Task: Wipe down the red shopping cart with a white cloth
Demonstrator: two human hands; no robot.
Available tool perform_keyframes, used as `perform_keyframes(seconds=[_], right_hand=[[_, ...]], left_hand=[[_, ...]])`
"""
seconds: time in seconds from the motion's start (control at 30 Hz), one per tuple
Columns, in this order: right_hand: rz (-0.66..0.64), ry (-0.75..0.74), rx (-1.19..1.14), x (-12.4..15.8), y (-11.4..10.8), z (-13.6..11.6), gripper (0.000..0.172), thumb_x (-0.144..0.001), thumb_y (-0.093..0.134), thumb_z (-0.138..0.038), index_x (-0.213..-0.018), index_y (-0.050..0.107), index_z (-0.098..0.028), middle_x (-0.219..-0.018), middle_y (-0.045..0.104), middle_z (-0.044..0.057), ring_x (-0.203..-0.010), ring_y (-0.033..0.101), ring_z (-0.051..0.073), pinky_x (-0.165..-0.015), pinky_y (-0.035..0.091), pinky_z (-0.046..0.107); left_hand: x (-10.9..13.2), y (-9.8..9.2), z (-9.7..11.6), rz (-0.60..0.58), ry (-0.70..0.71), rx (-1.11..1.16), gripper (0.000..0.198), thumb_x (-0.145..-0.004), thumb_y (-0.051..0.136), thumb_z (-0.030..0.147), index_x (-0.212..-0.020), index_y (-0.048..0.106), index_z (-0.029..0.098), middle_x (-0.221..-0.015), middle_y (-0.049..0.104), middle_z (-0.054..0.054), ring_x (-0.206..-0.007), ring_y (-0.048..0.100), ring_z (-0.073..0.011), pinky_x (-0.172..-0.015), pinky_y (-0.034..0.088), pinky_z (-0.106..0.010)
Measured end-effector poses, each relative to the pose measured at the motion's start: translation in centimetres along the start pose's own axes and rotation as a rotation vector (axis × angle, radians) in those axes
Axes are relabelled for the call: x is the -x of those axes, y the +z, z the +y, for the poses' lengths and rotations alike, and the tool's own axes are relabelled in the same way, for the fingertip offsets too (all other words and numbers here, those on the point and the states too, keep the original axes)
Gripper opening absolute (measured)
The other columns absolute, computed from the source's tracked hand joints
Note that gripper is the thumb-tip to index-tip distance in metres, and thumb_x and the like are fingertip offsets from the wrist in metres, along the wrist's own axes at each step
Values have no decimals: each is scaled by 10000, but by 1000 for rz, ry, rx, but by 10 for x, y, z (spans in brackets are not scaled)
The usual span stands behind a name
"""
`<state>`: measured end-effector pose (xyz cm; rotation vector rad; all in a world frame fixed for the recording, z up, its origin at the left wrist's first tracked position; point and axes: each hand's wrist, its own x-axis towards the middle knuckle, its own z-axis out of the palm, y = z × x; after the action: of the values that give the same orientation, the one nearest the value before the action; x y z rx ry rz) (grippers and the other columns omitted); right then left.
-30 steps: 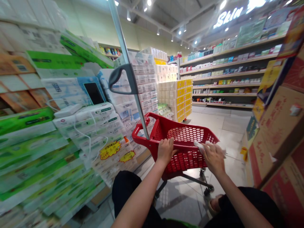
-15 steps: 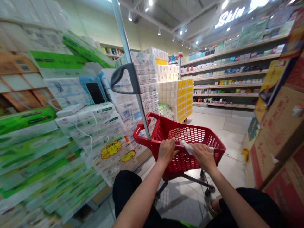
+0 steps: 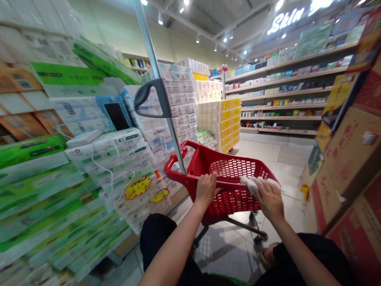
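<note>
A red plastic shopping basket cart [image 3: 232, 194] on wheels stands on the floor before my knees. Its upper rim is gripped by my left hand [image 3: 206, 188], fingers curled over the edge near the handle end. Farther right on the same rim, my right hand [image 3: 269, 198] presses a white cloth [image 3: 249, 183] against the edge, near the basket's right corner. A tall metal pole with a grey loop handle [image 3: 166, 99] rises from the cart's left end. No goods show in the visible part of the basket.
Stacked tissue packs [image 3: 44, 190] fill the left side, with a phone [image 3: 116, 116] and white cables on them. Cardboard boxes [image 3: 353, 155] are piled at the right. Shelves of small products [image 3: 285, 107] and yellow-white packs [image 3: 230, 125] stand ahead.
My right hand has slid right along the rim with the white cloth, which now looks more bunched. My left hand still holds the rim. The view has shifted slightly.
</note>
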<state>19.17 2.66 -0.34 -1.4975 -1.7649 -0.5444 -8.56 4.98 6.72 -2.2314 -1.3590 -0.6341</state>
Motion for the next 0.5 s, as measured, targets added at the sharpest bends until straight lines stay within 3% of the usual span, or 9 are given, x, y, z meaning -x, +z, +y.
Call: perform_keyframes(seconds=[0.13, 0.23, 0.37, 0.5], right_hand=[[-119, -93, -216, -12, -3, -44, 473, -991, 356, -371, -1460, 391, -315, -1379, 554, 29, -1279, 460, 240, -1111, 301, 462], [-174, -125, -501, -24, -9, -62, 531, -971, 415, -382, -1490, 336, -303, -1416, 522, 46, -1272, 485, 243, -1082, 372, 462], [-189, -20, -792, -35, -25, -70, 583, -931, 502, -416, -1484, 343, -328, -1473, 457, 44, -1318, 448, 263, -1097, 373, 491], [-174, 134, -1023, -44, -36, -73, 469, -959, 453, -389, -1426, 443, -341, -1470, 463, 7, -1359, 414, 241, -1154, 311, 473]], left_hand=[[2, -8, -5, -18, -10, 26, 604, -788, 710, 459, -1275, 475, 190, -991, 604, -85, -935, 535, -278, -884, 391, -426], [2, -19, -7, -29, -2, 97, 546, -796, 685, 410, -1278, 509, 221, -1049, 616, -79, -1007, 542, -277, -984, 365, -457], [0, -37, -6, -14, 5, 241, 439, -859, 586, 374, -1282, 546, 262, -1202, 623, -42, -1191, 503, -245, -1178, 147, -486], [-7, -46, 3, -23, -46, 355, 307, -974, 414, 406, -1110, 660, 285, -1178, 667, 3, -1263, 478, -222, -1199, -8, -524]])
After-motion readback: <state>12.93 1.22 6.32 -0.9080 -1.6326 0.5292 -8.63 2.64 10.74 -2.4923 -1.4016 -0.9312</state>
